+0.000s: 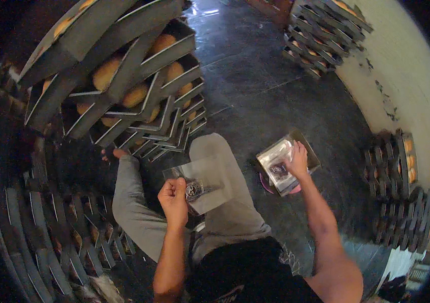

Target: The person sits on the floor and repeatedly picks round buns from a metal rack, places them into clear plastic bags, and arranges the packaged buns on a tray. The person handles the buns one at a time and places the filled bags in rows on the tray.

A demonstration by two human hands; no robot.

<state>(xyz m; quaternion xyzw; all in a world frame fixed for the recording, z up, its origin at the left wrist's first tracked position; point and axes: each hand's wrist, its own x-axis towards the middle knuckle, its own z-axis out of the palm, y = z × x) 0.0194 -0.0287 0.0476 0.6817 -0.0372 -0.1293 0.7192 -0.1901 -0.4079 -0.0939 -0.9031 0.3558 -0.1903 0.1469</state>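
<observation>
My left hand [173, 204] pinches the edge of a clear plastic bag [211, 185] between thumb and fingers. The bag bears a dark printed logo and lies flat above my right thigh. On the right, my right hand [298, 159] rests on a stack of similar clear printed bags [275, 161], its thumb apart from the fingers. That stack sits in or on a shallow metal tin [314, 159]. Part of a pink round thing [264, 183], perhaps a stool top, shows beneath the tin.
Metal baking pans [169, 57] holding bread loaves [107, 74] rise in a tall crisscross stack at the upper left. More stacked pans stand at lower left [48, 231], upper right [313, 41] and along the pale wall [400, 72] at right [391, 166]. The floor [245, 91] is dark.
</observation>
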